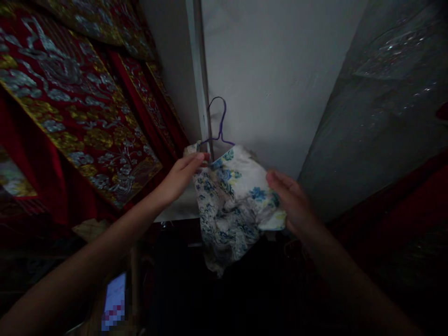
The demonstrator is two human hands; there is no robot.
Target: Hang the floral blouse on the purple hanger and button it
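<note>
A white cloth with blue and yellow flowers (233, 200) hangs bunched on a thin purple wire hanger (219, 122), raised in front of a pale wall. My left hand (182, 176) pinches the cloth's upper left edge just below the hanger's shoulder. At the cloth's right side, my right hand (292, 200) grips it with the fingers curled round the fabric. The hanger's hook sits beside a vertical grey pole (202, 74). The cloth's lower end dangles into shadow.
Red hangings with gold and silver embroidery (77, 102) cover the left wall. A grey plastic-covered surface (378, 102) slopes on the right, with dark red fabric (402, 205) below it. A lit screen (115, 301) glows at lower left. The area underneath is dark.
</note>
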